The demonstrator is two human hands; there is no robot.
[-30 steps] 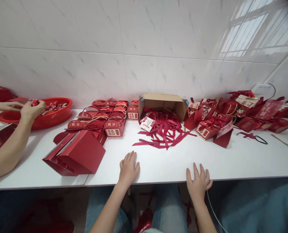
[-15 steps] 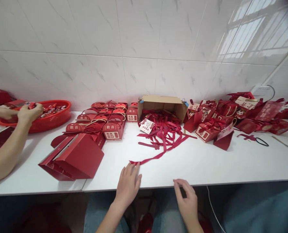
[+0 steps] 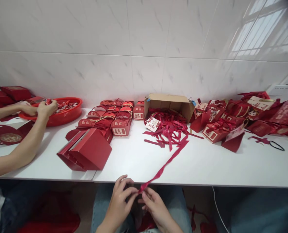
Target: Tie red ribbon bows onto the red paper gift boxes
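A dark red ribbon [image 3: 162,169] runs from the tangled pile of ribbons [image 3: 171,127] down past the table's front edge. My left hand [image 3: 121,200] pinches its near end between thumb and forefinger, the other fingers curled. My right hand [image 3: 154,207] meets it there, thumb and fingers closed on the same end. Both hands are over my lap, just off the table edge. Some red material shows below them, partly hidden by the hands.
The ribbon pile spills from a cardboard box [image 3: 170,98]. Red gift boxes [image 3: 120,128] stand left of it; a larger red box [image 3: 92,149] lies nearer. Tagged red boxes [image 3: 213,130] crowd the right. At left, another person's hands [image 3: 45,108] hold something over a red basin [image 3: 66,119] of wrapped sweets.
The ribbon's end has come off the table toward me. My right hand has moved left to join my left hand at it. The view has shifted slightly left.
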